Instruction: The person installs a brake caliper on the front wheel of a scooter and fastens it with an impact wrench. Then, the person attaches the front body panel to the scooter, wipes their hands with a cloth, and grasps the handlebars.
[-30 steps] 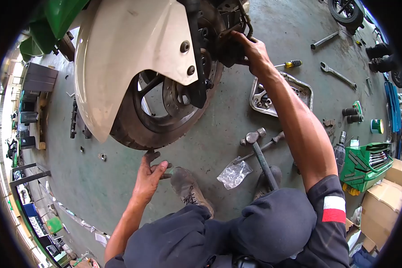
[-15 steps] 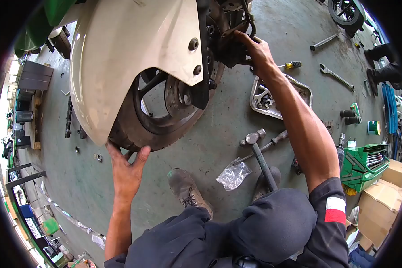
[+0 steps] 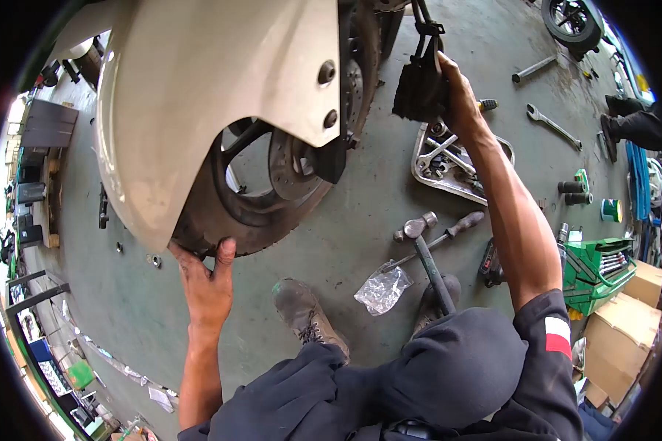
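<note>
Right grip: closed on the side of the brake caliper, thumb near its top; most of my fingers were hidden behind it, so how deep the hold went I could not tell.
Caliper: out to the right of the wheel, well apart from the brake disc, joined at its upper end to a black hose.
Left grip: thumb and fingers spread against the lower edge of the front tyre; fingertips were lost from sight by the tip of the mudguard, so I could not tell how firmly I had it.
Hose risk: if my right fingers slipped, I judged the caliper's weight could jerk on the hose and strain its joint.
Disc risk: a careless swing inward could, I thought, scuff the disc or wheel.
Tyre risk: should the wheel turn, my left fingers might get pinched at the mudguard.
Floor risk: a dropped caliper could land on the wrenches in the metal tray; the ball-peen hammer and plastic bag lay near my boots, where a shifted foot could catch them.
</note>
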`<action>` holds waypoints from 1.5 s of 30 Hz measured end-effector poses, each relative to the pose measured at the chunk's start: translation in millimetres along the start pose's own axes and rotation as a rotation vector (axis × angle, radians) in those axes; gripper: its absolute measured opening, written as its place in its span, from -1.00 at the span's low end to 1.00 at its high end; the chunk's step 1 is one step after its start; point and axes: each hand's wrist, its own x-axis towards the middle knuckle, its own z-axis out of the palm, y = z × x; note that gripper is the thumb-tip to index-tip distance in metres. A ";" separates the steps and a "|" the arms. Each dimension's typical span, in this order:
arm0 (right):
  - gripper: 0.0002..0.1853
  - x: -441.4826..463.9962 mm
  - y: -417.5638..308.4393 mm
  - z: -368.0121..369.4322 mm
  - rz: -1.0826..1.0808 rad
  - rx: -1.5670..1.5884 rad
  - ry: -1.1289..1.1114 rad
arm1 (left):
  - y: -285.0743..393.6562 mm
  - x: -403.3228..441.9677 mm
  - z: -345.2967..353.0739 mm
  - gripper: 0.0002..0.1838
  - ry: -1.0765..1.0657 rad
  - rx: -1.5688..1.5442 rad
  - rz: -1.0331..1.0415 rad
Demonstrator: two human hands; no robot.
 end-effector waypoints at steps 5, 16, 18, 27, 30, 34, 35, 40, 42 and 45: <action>-0.45 -57.9 -27.5 19.9 0.215 0.066 0.033 | 14.0 -8.8 3.1 -0.07 -0.425 -0.055 -0.435; -0.31 -142.8 -33.1 78.3 0.343 0.168 -0.036 | 116.7 7.6 74.3 0.34 -0.839 -0.409 0.037; -0.25 -151.1 -33.0 81.7 0.356 0.166 -0.056 | 131.1 16.5 82.3 0.45 -0.709 -0.318 0.361; -0.36 -165.8 -36.7 91.6 0.520 0.442 -0.112 | 166.5 17.5 77.7 0.39 -0.479 0.052 0.867; -0.34 -162.9 -30.1 88.6 0.531 0.440 -0.149 | 171.5 15.2 75.5 0.35 -0.499 0.075 0.858; -0.25 -162.9 -29.7 85.6 0.491 0.389 -0.179 | 174.8 15.6 80.1 0.30 -0.472 0.048 0.873; -0.25 -163.5 -29.7 84.9 0.479 0.385 -0.178 | 171.3 16.5 85.5 0.30 -0.443 -0.019 0.891; -0.28 -168.1 -32.6 89.1 0.419 0.313 -0.183 | 155.5 10.1 95.4 0.30 -0.435 -0.254 0.740; -0.26 -166.0 -30.4 84.1 0.424 0.273 -0.251 | 152.7 11.0 95.6 0.30 -0.425 -0.267 0.728; -0.31 -163.3 -26.4 84.9 0.360 0.207 -0.226 | 151.3 13.3 93.6 0.29 -0.397 -0.210 0.796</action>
